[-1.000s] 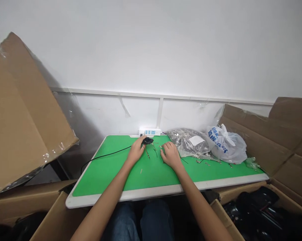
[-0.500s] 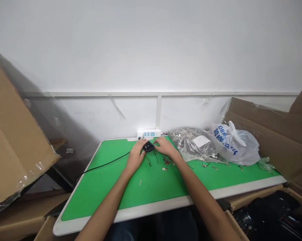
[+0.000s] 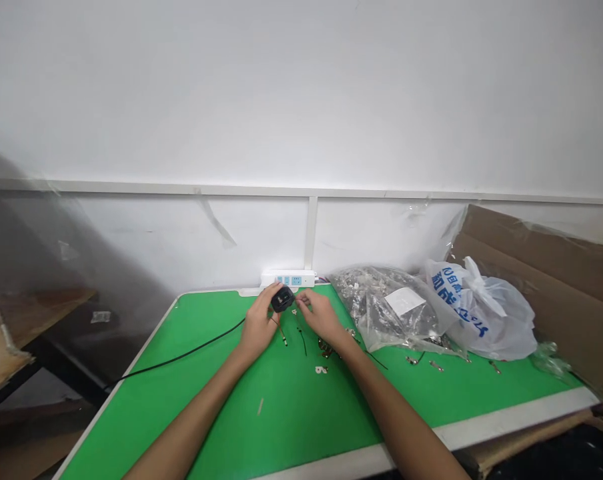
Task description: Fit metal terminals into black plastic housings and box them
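Note:
My left hand (image 3: 258,325) grips a small black device (image 3: 282,299) with a black cable (image 3: 181,355) trailing left across the green mat (image 3: 291,400). My right hand (image 3: 321,317) is closed in a pinch right beside the device; what its fingertips hold is too small to make out. Thin wires (image 3: 301,339) and small metal parts (image 3: 323,348) lie on the mat just below both hands.
A white power strip (image 3: 287,279) sits at the mat's far edge against the wall. A clear bag of metal parts (image 3: 386,308) and a white plastic bag (image 3: 476,313) lie at the right. Cardboard boxes (image 3: 546,280) stand at the right and left.
The camera has tilted and shifted left. My right hand has moved from the mat up to the black device, which my left hand has lifted slightly.

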The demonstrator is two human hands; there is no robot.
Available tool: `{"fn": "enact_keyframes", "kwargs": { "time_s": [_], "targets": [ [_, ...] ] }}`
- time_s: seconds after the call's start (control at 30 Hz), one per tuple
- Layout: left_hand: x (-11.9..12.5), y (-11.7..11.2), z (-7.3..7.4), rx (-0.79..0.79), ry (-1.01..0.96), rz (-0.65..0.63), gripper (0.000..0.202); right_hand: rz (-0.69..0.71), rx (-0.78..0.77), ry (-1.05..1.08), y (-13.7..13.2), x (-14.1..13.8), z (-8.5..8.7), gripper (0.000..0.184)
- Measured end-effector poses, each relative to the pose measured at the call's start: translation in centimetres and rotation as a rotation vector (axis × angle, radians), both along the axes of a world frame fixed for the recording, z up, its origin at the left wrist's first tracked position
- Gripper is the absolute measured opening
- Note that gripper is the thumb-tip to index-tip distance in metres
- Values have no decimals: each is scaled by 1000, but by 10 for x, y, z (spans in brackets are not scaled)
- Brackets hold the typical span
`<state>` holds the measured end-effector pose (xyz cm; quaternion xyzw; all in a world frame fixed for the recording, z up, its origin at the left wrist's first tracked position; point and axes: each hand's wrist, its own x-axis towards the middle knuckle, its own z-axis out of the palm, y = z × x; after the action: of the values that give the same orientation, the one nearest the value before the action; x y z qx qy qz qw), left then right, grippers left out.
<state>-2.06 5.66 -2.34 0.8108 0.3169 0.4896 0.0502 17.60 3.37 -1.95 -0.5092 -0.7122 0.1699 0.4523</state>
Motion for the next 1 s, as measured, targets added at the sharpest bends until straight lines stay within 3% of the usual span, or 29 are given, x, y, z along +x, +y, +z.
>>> {"fn": "enact_keyframes", "kwargs": {
  "time_s": [0.13,0.23,0.33,0.57,1.0],
  "targets": [
    [-1,-4,0,-78,-34,-43,50,94,-82,497,-7,-14,6,23],
    [2,-5,1,-121,-81,-48,48,109,-163,659,-13,-18,10,43],
    [5,-6,0,-171,-137,-49,50,107,-235,713,-17,-19,12,55],
    [10,-4,-2,-317,-340,-19,45,108,-274,852,-21,-24,14,52],
    [12,-8,4,-288,-250,-120,36,209,-335,824,-22,-29,8,40]
  ]
}}
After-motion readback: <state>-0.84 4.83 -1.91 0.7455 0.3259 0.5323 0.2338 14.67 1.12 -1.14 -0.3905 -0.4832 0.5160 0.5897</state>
